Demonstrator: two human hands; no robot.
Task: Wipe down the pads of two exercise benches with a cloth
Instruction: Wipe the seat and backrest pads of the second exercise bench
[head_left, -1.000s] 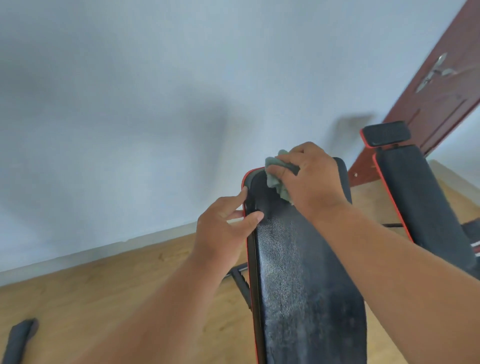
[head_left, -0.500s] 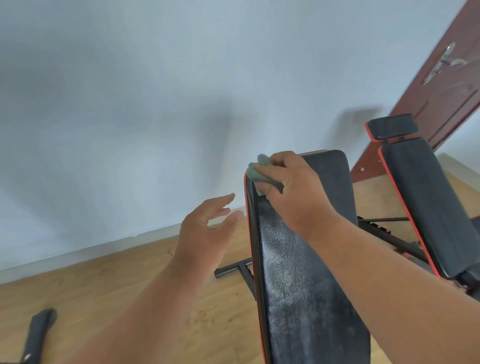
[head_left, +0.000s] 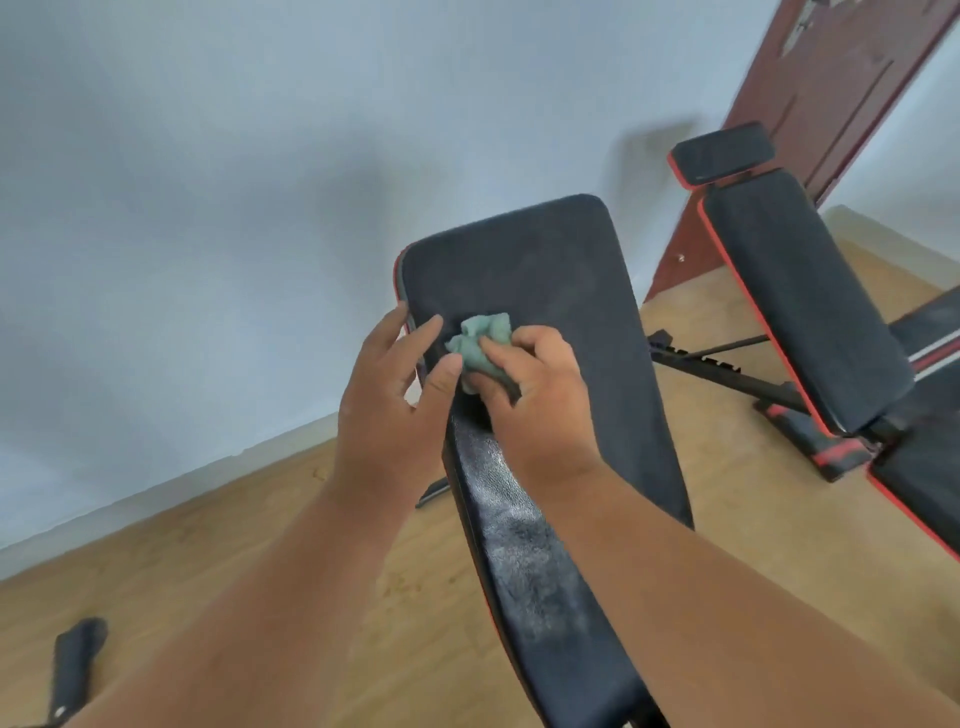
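Note:
A black, red-edged back pad of the near bench (head_left: 561, 291) slopes up in front of me, shiny lower down. A crumpled green cloth (head_left: 480, 345) lies bunched on its left part. My right hand (head_left: 535, 405) pinches the cloth from the right. My left hand (head_left: 395, 395) has come in from the left, its thumb touching the cloth and its fingers spread over the pad's left edge. A second bench with a black back pad (head_left: 800, 306) and small head pad (head_left: 722, 153) stands to the right.
A pale wall is close behind the benches, and a dark red door (head_left: 831, 88) stands at the right. The floor is light wood. A black padded bar (head_left: 72, 670) lies on the floor at lower left. The second bench's frame (head_left: 727, 369) stretches between the benches.
The view tilted down, showing more of the pad. My right hand brought the cloth down from the pad's top left corner. My left hand, lifted off half a second ago, came back to the cloth.

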